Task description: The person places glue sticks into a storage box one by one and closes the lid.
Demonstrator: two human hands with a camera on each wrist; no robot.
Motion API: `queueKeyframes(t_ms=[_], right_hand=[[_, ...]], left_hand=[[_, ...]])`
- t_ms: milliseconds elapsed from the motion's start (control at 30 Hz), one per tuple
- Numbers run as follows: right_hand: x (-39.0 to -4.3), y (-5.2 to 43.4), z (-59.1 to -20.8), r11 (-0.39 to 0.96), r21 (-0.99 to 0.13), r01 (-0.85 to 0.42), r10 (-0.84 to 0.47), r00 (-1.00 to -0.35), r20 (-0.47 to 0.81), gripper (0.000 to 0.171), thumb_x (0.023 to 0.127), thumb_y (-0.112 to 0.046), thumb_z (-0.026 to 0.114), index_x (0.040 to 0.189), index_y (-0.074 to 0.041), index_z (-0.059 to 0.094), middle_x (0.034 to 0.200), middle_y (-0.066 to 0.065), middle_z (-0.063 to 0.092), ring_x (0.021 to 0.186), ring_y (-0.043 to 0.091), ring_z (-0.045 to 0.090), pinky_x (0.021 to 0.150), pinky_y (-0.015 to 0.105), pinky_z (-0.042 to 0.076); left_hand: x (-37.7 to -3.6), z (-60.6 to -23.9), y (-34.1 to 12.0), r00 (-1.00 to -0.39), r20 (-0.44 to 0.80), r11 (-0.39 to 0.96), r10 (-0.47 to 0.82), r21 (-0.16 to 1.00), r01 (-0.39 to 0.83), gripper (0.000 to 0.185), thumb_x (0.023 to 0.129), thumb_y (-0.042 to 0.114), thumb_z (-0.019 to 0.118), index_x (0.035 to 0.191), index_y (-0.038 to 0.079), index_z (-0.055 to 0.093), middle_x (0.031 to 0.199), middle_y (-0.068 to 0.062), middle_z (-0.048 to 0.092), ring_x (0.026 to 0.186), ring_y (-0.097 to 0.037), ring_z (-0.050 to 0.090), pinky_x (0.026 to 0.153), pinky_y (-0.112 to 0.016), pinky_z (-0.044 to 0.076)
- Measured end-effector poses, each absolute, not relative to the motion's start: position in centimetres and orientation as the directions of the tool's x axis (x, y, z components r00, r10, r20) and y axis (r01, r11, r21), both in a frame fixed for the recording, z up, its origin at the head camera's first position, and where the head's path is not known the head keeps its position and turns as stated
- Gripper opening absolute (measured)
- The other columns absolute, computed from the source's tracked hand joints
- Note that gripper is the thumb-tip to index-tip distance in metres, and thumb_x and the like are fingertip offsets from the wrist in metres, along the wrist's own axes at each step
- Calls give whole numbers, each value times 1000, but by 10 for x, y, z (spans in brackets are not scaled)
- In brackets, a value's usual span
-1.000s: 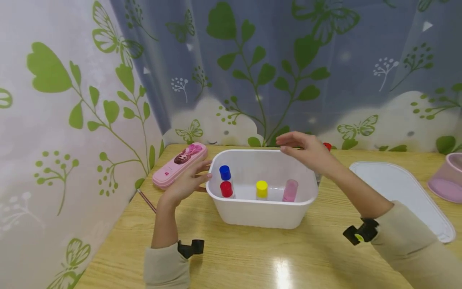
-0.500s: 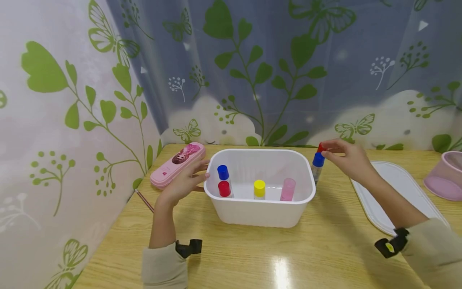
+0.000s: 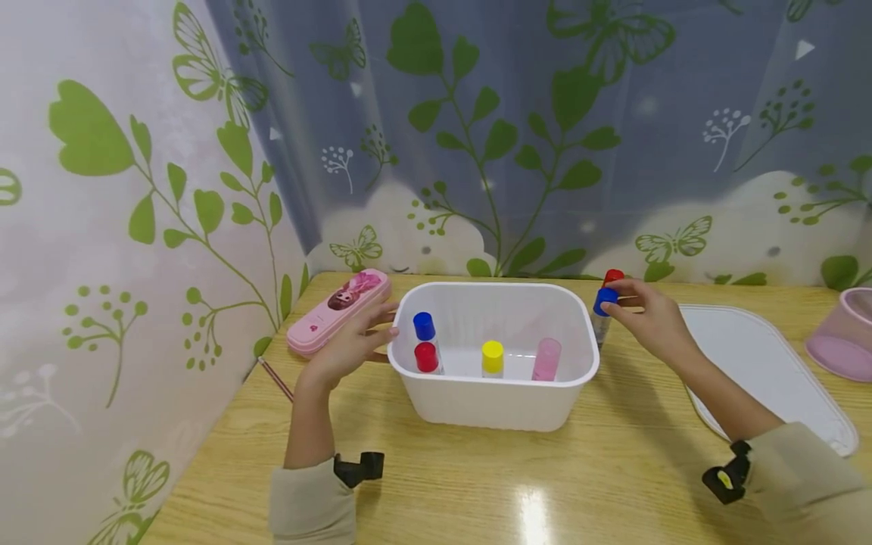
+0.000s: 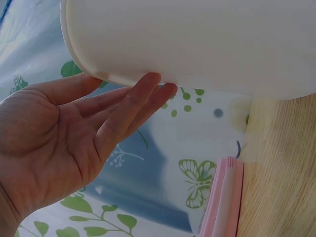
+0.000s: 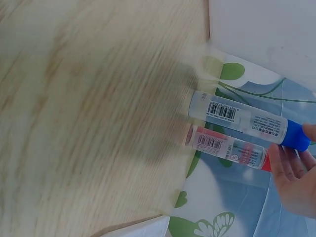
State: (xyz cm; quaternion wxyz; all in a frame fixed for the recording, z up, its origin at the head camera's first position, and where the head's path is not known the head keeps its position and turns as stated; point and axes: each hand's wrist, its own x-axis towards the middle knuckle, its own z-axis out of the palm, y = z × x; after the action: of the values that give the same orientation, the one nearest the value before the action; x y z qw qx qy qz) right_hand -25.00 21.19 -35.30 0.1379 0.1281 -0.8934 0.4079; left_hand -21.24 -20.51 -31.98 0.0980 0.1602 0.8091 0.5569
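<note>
While the person's left hand (image 3: 354,342) rests with straight, flat fingers against the left side of the white tub (image 3: 493,409), the pink pencil case (image 3: 338,310) lies just beside it on the wooden table (image 3: 436,477), and a thin pencil (image 3: 275,379) lies near the table's left edge. Inside the tub four little bottles already stand up: one with a blue cap (image 3: 424,326), one with a red cap (image 3: 426,357), one with a yellow cap (image 3: 493,357) and a pink one (image 3: 546,359). So it looks like most of the job is done. Two bottles are left outside, just past the tub's right wall. The right hand (image 3: 650,322) pinches the cap of the blue-capped bottle (image 3: 602,309), which stands on the table, and a red-capped bottle (image 3: 613,277) stands right behind it, close together. In the right wrist view you can see both bottles side by side, with the fingertips (image 5: 310,132) on the blue cap. The tub's high wall is between these bottles and the inside. Further right lies the white lid (image 3: 770,363), and a pink bowl (image 3: 845,333) sits at the edge, well apart.
</note>
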Motion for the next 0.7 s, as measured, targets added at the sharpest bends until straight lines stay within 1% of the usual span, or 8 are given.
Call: queueKeyframes(t_ms=[233, 333, 367, 433, 500, 567, 633, 700], right_hand=[[-248, 212, -354, 647, -677, -349, -105, -921, 375, 44, 91, -26, 58, 122, 4, 50, 114, 28, 54, 97, 43, 55, 72, 53, 50], [-246, 211, -351, 648, -667, -368, -109, -911, 397, 42, 91, -24, 59, 121, 4, 51, 110, 28, 56, 95, 43, 56, 73, 51, 50], [-245, 211, -349, 648, -663, -375, -110, -907, 407, 40, 91, -23, 59, 121, 4, 52, 109, 27, 57, 95, 41, 57, 74, 46, 51], [-243, 211, -343, 646, -659, -385, -109, -901, 419, 39, 91, -23, 59, 120, 2, 53, 107, 25, 59, 94, 38, 57, 74, 32, 52], [-242, 210, -336, 640, -661, -392, -109, -898, 426, 38, 91, -23, 59, 120, 1, 53, 106, 24, 59, 95, 35, 57, 73, 17, 49], [-241, 210, -328, 640, -660, -393, -107, -896, 430, 39, 91, -24, 59, 121, 0, 54, 106, 22, 59, 96, 33, 56, 69, 7, 43], [-239, 210, -318, 639, -658, -397, -107, -894, 435, 40, 91, -24, 59, 121, 1, 53, 107, 22, 59, 97, 32, 55, 69, 5, 40], [-237, 210, -308, 645, -659, -387, -95, -896, 434, 41, 91, -27, 59, 122, 0, 53, 108, 21, 58, 97, 31, 55, 68, 5, 40]], left_hand=[[-212, -320, -204, -930, 14, 315, 367, 939, 139, 52, 96, 10, 48, 143, 1, 27, 140, -21, 33, 121, -36, 41, 83, -43, 49], [-212, -320, -205, -929, 16, 318, 369, 937, 142, 52, 96, 11, 48, 143, 1, 27, 140, -22, 34, 120, -36, 42, 83, -43, 49], [-212, -320, -205, -929, 14, 322, 369, 936, 142, 52, 96, 11, 48, 143, 1, 27, 140, -21, 34, 120, -36, 42, 83, -43, 49], [-212, -320, -205, -929, 14, 327, 371, 934, 145, 51, 96, 12, 48, 143, 2, 28, 140, -22, 34, 119, -37, 43, 83, -45, 48], [-212, -321, -206, -928, 13, 326, 372, 934, 144, 51, 96, 12, 48, 142, 2, 28, 140, -22, 34, 119, -37, 43, 84, -46, 48], [-213, -321, -206, -928, 13, 324, 373, 935, 144, 51, 96, 12, 48, 143, 2, 28, 140, -21, 34, 119, -36, 43, 84, -46, 48], [-214, -321, -206, -928, 15, 323, 373, 935, 144, 51, 96, 12, 48, 143, 2, 28, 140, -21, 33, 120, -36, 42, 84, -45, 48], [-214, -321, -206, -929, 17, 324, 370, 935, 146, 52, 96, 12, 48, 143, 2, 28, 140, -21, 33, 120, -36, 42, 83, -44, 49]])
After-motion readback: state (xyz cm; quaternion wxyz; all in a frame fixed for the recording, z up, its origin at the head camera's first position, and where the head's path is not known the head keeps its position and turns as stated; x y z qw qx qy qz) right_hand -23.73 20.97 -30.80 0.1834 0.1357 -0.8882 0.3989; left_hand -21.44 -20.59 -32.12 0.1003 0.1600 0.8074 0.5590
